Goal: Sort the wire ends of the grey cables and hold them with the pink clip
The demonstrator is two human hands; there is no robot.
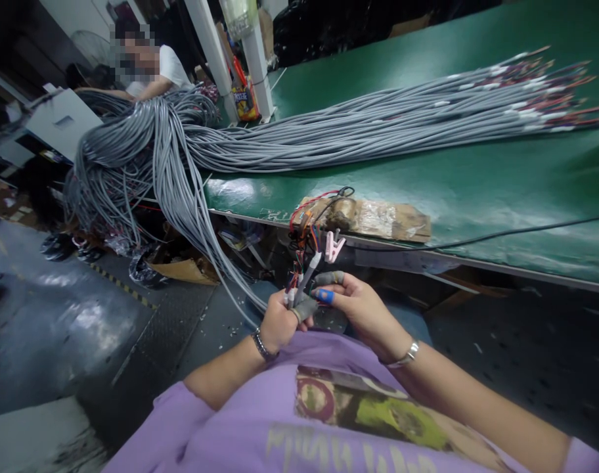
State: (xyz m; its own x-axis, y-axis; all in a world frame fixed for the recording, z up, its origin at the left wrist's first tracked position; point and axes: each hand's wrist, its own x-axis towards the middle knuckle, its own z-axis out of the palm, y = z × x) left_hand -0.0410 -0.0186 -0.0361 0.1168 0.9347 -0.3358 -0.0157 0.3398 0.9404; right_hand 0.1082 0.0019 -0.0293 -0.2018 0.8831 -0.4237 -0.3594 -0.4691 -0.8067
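Left hand (282, 322), lower centre of frame: forearm comes in from lower left, fingers curled closed around gray cables (304, 282), gray finger cot on the thumb. The held cables' white-sleeved ends and thin colored wires stick up above the fist; their lengths trail to the upper left. Right hand (356, 302), just right of it: forearm from lower right, wrist slightly bent, fingers pointing left, thumb and index nearly together by the wire ends. Gray cot and blue tape (325, 296) on those digits. Small and blurry there, so can't tell whether it pinches a wire.

Containers: yellow-red packet (245, 102) at top centre beside the white posts, contents hidden. White box (63, 121) upper left, inside not visible.

Long bundle of gray cable (329, 135) runs across the green bench (477, 197) to upper right, more heaped and hanging upper left. Pink clothespin (334, 247) just above the hands, near a wooden board (410, 222) at the bench edge. Another person (174, 69) upper left, arms at the heap.
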